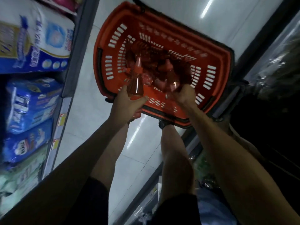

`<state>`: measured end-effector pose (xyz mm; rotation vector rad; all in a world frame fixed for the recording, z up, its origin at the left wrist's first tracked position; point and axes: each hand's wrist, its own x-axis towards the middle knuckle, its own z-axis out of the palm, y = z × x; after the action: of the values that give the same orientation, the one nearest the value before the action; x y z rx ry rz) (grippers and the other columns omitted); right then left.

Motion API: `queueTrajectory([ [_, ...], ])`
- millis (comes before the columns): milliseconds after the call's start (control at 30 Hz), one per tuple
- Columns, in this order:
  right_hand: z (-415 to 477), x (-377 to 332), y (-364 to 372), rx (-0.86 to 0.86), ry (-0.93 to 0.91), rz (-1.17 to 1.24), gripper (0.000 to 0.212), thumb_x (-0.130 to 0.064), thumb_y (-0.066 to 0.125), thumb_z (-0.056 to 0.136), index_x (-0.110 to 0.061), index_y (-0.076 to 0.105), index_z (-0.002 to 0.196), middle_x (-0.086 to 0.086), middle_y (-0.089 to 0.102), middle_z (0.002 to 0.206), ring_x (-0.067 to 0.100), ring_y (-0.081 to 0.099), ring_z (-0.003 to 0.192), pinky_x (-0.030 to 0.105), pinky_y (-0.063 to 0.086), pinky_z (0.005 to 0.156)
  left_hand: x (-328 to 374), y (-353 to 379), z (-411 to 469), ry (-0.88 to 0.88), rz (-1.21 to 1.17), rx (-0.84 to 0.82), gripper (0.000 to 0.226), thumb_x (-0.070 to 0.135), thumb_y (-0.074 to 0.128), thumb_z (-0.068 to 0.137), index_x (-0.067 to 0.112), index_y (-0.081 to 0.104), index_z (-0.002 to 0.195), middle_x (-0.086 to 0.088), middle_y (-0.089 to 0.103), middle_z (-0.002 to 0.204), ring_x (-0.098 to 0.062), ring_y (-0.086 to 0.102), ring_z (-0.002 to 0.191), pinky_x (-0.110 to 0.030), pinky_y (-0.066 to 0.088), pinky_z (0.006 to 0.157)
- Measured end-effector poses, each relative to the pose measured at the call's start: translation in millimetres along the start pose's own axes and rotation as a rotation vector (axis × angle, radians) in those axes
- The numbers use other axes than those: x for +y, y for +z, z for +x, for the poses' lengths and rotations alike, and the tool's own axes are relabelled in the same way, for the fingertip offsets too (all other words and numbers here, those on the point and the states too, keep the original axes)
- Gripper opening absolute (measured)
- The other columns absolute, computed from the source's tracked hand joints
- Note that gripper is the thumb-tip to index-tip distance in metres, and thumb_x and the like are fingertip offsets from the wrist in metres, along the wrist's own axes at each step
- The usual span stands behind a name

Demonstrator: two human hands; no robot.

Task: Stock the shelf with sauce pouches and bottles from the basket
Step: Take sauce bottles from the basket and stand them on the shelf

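The pale tiled floor (84, 111) of a shop aisle runs between two shelf units; the one on the person's left carries big soft blue-and-white wrapped packs (30, 104), none of them sauce. On the floor stands the red slotted plastic shopping basket (209, 73) with black handles folded down along its rim. Inside it lies a heap of red sauce pouches and bottles (155, 69), blurred and hard to tell apart.

The left hand (125, 104) is wrapped around the lower body of a clear plastic bottle of red sauce with an orange nozzle cap (137, 82), thumb on one side and fingers curled round the other, the bottle tilted over the basket's near edge. The right hand (185, 95) reaches into the basket, fingers closed on a second clear bottle (174, 84) at its wide end; how firm that hold is cannot be told through the blur.

Full bottles like these probably weigh a fair amount, and smooth plastic is likely slippery and slightly yielding, so the broad body seems a safer place to hold than the narrow neck or cap. The pouches look soft and floppy; taking them by a top seam or flat across the middle would likely suit.
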<state>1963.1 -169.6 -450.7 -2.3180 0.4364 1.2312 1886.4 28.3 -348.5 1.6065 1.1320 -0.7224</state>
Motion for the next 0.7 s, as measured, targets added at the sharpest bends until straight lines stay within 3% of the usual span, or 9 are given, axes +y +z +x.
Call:
queueTrajectory([
  [67,-39,-13,-30,-0.065,-0.037,0.099,0.035,-0.034,0.083,0.077,-0.007,0.078,0.099,0.009,0.077,0.090,0.026,0.074,0.086,0.038,0.059,0.073,18,-17,-26,0.016,0.005,-0.038,0.104,0.069,0.084,0.066,0.028,0.042,0.152,0.004,0.059,0.145,-0.025,0.061,0.130,-0.042,0.046,0.112],
  [133,-90,-30,-62,-0.142,-0.087,0.244,0.026,-0.023,0.085,0.080,-0.016,0.076,0.103,-0.001,0.077,0.091,0.014,0.075,0.084,0.034,0.061,0.078,32,-41,-51,0.026,-0.013,-0.046,0.113,0.082,0.082,0.052,0.029,0.050,0.147,0.000,0.067,0.135,-0.028,0.068,0.119,-0.049,0.052,0.108],
  [200,-146,-55,-99,-0.187,-0.126,0.377,0.027,-0.019,0.085,0.082,-0.018,0.073,0.106,-0.006,0.077,0.094,0.006,0.075,0.083,0.028,0.061,0.081,58,-67,-81,0.038,-0.055,-0.047,0.096,0.067,0.088,0.061,0.026,0.056,0.142,-0.001,0.071,0.128,-0.027,0.070,0.113,-0.045,0.055,0.103],
  [300,-225,-102,-155,-0.213,-0.201,0.481,0.040,-0.023,0.087,0.081,-0.017,0.072,0.118,-0.002,0.079,0.103,0.013,0.077,0.090,0.030,0.061,0.084,102,-108,-127,0.109,-0.113,-0.031,0.064,0.041,0.089,0.077,0.019,0.064,0.133,0.001,0.074,0.118,-0.019,0.072,0.107,-0.035,0.058,0.094],
  [433,-324,-169,-215,-0.210,-0.315,0.621,0.048,-0.021,0.086,0.078,-0.017,0.068,0.122,0.002,0.079,0.105,0.021,0.077,0.093,0.037,0.061,0.086,168,-164,-192,0.236,-0.284,-0.039,0.043,0.039,0.081,0.084,0.021,0.070,0.121,0.001,0.079,0.107,-0.016,0.076,0.097,-0.030,0.058,0.085],
  [500,-368,-198,-237,-0.214,-0.386,0.633,0.054,-0.025,0.087,0.077,-0.019,0.063,0.125,0.003,0.076,0.111,0.023,0.076,0.099,0.044,0.061,0.092,193,-193,-225,0.274,-0.387,-0.073,0.042,0.045,0.076,0.085,0.021,0.070,0.119,0.001,0.080,0.103,-0.019,0.076,0.096,-0.033,0.058,0.085],
  [600,-421,-240,-266,-0.220,-0.538,0.663,0.060,-0.022,0.087,0.077,-0.023,0.058,0.129,0.009,0.074,0.118,0.030,0.072,0.109,0.048,0.058,0.095,222,-231,-270,0.333,-0.511,-0.101,0.071,0.059,0.080,0.079,0.012,0.067,0.132,-0.010,0.077,0.114,-0.031,0.072,0.104,-0.046,0.056,0.096],
  [633,-436,-253,-275,-0.226,-0.584,0.649,0.059,-0.023,0.085,0.075,-0.027,0.058,0.128,0.008,0.074,0.118,0.029,0.072,0.109,0.047,0.057,0.095,229,-243,-284,0.340,-0.546,-0.115,0.079,0.060,0.081,0.077,0.008,0.065,0.134,-0.012,0.076,0.111,-0.032,0.072,0.099,-0.046,0.057,0.092],
  [700,-464,-277,-289,-0.259,-0.672,0.624,0.056,-0.024,0.079,0.074,-0.033,0.058,0.125,0.005,0.074,0.115,0.029,0.071,0.109,0.046,0.058,0.094,238,-266,-313,0.361,-0.627,-0.139,0.071,0.054,0.081,0.077,0.002,0.068,0.124,-0.015,0.074,0.096,-0.029,0.072,0.080,-0.038,0.057,0.073],
])
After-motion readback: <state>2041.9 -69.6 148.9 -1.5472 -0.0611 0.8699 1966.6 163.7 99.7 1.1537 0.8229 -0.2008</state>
